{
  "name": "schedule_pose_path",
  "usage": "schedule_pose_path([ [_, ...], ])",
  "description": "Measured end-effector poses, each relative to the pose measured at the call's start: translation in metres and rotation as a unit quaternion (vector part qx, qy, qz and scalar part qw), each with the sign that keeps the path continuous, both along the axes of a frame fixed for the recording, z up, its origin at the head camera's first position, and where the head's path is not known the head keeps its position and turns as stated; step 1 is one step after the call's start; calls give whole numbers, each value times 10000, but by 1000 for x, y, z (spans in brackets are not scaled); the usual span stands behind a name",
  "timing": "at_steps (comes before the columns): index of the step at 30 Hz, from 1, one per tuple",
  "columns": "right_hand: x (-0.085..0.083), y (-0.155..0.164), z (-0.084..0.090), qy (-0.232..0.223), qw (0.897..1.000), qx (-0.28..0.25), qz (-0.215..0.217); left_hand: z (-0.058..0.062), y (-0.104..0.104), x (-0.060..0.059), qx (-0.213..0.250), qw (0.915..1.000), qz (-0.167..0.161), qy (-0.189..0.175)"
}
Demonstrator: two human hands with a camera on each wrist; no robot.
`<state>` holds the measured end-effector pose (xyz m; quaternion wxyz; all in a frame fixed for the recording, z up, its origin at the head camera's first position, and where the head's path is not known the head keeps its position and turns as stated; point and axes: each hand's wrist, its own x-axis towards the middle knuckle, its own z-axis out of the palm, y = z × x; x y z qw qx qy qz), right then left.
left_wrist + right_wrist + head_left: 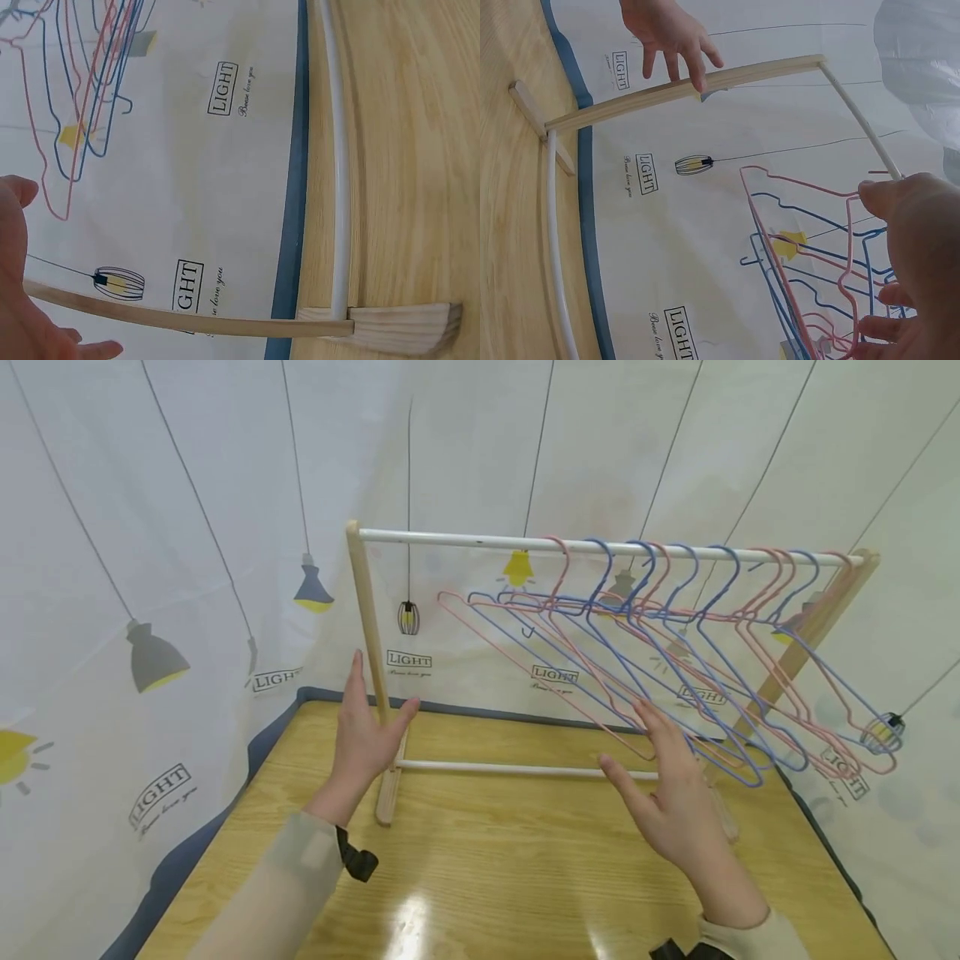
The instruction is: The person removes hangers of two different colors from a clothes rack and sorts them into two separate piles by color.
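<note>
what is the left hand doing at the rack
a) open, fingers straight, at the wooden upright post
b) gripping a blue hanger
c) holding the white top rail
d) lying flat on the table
a: in the head view the left hand is open with straight fingers right at the wooden upright post of the rack, with thumb and fingers on either side of it, while the hangers hang further to the right near the right hand.

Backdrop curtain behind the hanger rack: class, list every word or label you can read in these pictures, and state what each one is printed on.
"LIGHT" – boxed label printed many times over on the white backdrop curtain, among its lamp drawings.
Small script line under each "LIGHT" box – too small and blurred to read.
Hangers, wooden rack, table – no writing visible.
</note>
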<state>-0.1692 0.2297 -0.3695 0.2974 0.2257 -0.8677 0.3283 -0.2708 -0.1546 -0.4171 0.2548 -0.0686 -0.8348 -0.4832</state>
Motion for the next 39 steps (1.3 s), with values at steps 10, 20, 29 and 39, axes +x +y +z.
schedule_pose_path([
  [10, -20, -5, -9, -315, 9971, -693, -27, -3, -1, -28, 520, 9983, 35, -273],
  [20, -37, -12, -17, -596, 9890, -1349, 75, -9, -1, -39, 607, 9981, 89, -48],
  [29, -42, -21, -21, -655, 9754, -2081, 302, -11, -6, -39, 369, 9993, 106, 30],
  [39, -42, -29, -26, 202, 9626, -2486, 1058, -15, -9, -41, 108, 9999, 12, 55],
])
